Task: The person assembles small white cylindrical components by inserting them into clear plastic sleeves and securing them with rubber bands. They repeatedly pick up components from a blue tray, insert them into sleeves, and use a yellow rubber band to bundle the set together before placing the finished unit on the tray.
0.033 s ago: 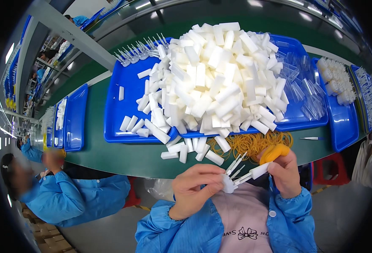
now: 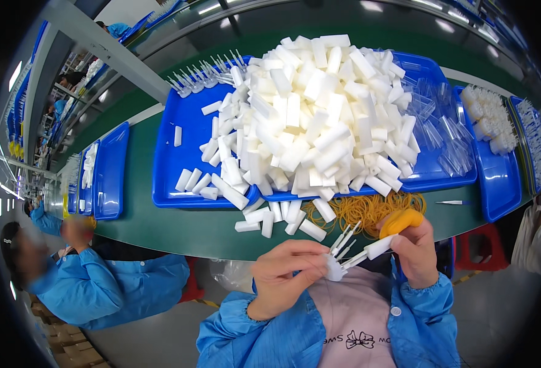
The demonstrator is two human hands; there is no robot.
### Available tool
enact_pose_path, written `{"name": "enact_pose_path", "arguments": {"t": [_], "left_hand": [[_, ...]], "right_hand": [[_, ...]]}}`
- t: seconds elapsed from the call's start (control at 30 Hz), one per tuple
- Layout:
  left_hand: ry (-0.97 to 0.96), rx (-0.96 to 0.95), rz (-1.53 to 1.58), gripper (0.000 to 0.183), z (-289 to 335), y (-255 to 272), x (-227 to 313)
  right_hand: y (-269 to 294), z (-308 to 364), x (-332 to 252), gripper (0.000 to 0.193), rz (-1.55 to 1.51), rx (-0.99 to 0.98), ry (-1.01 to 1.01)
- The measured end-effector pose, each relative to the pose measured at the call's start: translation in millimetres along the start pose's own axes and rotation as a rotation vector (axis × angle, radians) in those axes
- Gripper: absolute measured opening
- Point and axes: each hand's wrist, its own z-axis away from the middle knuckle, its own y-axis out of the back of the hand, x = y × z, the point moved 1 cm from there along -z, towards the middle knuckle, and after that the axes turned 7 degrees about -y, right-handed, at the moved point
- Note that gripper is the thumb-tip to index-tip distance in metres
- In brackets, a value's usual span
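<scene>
Fingers of the left hand [image 2: 285,270] pinch a pronged base [image 2: 334,270]; those of the right hand [image 2: 415,250] clamp a white block [image 2: 379,247] at the end of one prong [image 2: 354,261]. A crooked push could bend that prong. Loose blocks [image 2: 267,224] near the green bench [image 2: 160,236] edge might fall to a stray sleeve [image 2: 426,306]; beyond lies a heaped blue tray [image 2: 183,158], leftward a co-worker [image 2: 138,282]

A hand could pass along the green tabletop [image 2: 160,232] at near left. The left hand [image 2: 287,270], pronged white piece [image 2: 334,268] and right hand [image 2: 416,253] fill the near middle; beyond them, loose white blocks [image 2: 268,224], orange rubber bands [image 2: 356,210], the blue tray rim [image 2: 197,202] and tall white heap [image 2: 319,116] bar the way.
</scene>
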Motion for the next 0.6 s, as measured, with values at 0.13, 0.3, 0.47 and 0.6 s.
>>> {"name": "enact_pose_path", "arguments": {"t": [0.13,0.3,0.47,0.6], "left_hand": [[-0.082,0.053,-0.073,0.017,-1,-7,2],[-0.228,0.085,-0.242,0.019,-1,-7,0],[0.004,0.139,-0.095,0.017,-1,-10,-5],[0.1,0.224,0.312,0.011,-7,-13,-10]], "right_hand": [[-4,0,1,0.021,-0.04,0.022,0.033],[-12,-6,2,0.021,-0.05,0.068,-0.002],[-5,-12,-12,0.021,0.052,-0.022,0.055],[-3,-16,-25,0.022,0.12,-0.085,-0.04]]}}
